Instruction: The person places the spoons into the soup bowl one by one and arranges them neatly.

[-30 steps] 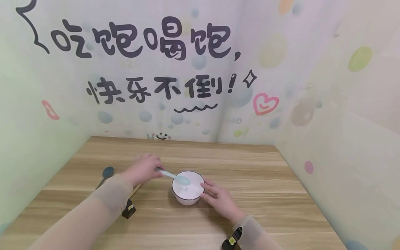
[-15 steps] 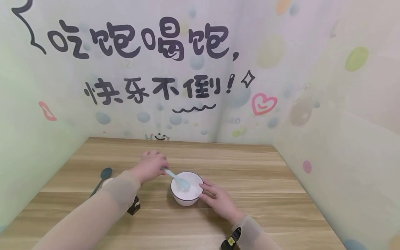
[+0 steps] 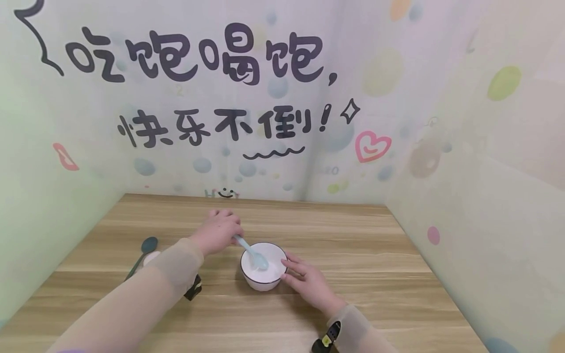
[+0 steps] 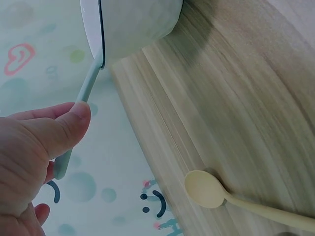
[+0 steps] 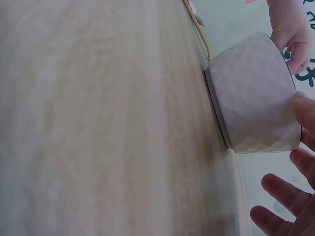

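My left hand (image 3: 219,232) pinches the handle of a light blue spoon (image 3: 260,261) between thumb and fingers. The spoon's bowl end dips into a white bowl (image 3: 264,284) with a dark rim, standing upright on the table. In the left wrist view, the spoon's handle (image 4: 88,83) crosses the rim. At the bowl's right side, my right hand (image 3: 311,284) holds the rim with thumb and forefinger. The right wrist view shows the bowl's faceted outer wall (image 5: 256,96), with the other fingers (image 5: 285,194) spread away from it.
A dark blue-green spoon (image 3: 149,243) lies at the left, beside a pale round item (image 3: 152,257) partly hidden by the left sleeve. A beige spoon (image 4: 204,189) lies on the wooden table (image 3: 353,245). Printed wall panels rise behind and at both sides.
My left hand has moved right and slightly farther back, tilting the light blue spoon more steeply and bringing its tip lower in the bowl. The right hand stays on the rim.
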The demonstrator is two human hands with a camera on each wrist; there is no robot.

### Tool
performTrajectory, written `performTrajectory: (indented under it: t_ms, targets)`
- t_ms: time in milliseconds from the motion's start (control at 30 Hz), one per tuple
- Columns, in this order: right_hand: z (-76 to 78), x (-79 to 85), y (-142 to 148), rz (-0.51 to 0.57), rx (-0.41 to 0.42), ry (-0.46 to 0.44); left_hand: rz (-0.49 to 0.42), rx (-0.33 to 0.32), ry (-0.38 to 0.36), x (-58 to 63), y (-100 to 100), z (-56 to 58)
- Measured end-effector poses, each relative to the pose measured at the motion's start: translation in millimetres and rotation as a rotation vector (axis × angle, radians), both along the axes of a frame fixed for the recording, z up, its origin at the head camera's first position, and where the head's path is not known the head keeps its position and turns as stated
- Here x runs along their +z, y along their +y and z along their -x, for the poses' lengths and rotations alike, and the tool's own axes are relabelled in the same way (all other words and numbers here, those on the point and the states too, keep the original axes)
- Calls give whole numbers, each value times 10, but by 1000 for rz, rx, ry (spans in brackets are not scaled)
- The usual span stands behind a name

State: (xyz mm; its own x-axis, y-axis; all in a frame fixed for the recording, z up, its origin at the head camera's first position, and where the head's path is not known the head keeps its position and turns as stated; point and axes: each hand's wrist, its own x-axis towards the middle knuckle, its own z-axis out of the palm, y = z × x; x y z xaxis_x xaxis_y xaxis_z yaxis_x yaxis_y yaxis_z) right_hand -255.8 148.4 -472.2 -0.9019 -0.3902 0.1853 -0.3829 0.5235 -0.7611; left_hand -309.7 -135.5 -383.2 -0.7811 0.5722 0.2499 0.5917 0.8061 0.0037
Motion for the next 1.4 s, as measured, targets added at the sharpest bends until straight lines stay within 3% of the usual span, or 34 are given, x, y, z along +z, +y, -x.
performTrajectory:
  t_ms: [233,1400]
  targets:
    - [-8,2,3,6,-2,-3,51,-1,14,-16,46,23]
    - [4,-43,9,23,11,32,68,-51,38,-145,149,60]
